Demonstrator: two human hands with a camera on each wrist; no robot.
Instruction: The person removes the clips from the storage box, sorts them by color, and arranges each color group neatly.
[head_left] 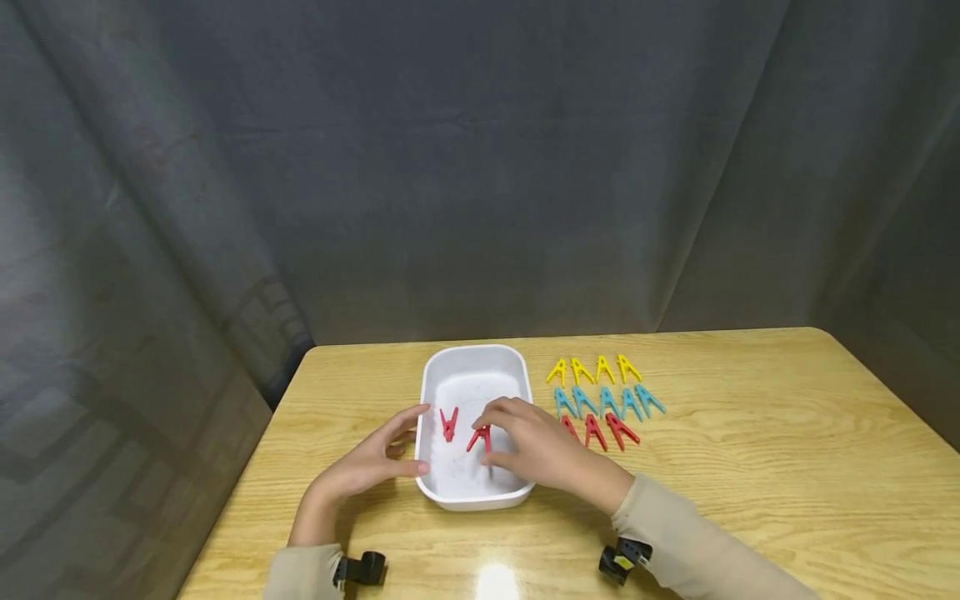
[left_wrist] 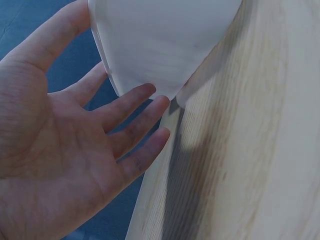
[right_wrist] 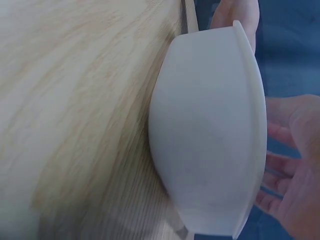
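From the head view, the right hand [head_left: 536,446] is pinching a red clip [head_left: 480,438] inside the white tub [head_left: 474,358] sitting on the bench [head_left: 750,467]. The left wrist view is showing the left hand [left_wrist: 65,150] spread open, fingertips touching the tub's wall. The right wrist view is showing only the tub's outside.

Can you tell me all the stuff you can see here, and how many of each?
tub: 1, white, on the table, left of the peg rows
red pegs in the tub: 2, one under the right hand's fingers
yellow pegs: 4, far row
blue pegs: 4, middle row
red pegs on the table: 3 visible, near row
table: 1, pale wood
curtain: grey, behind
left hand: open, at the tub's left wall
right hand: over the tub
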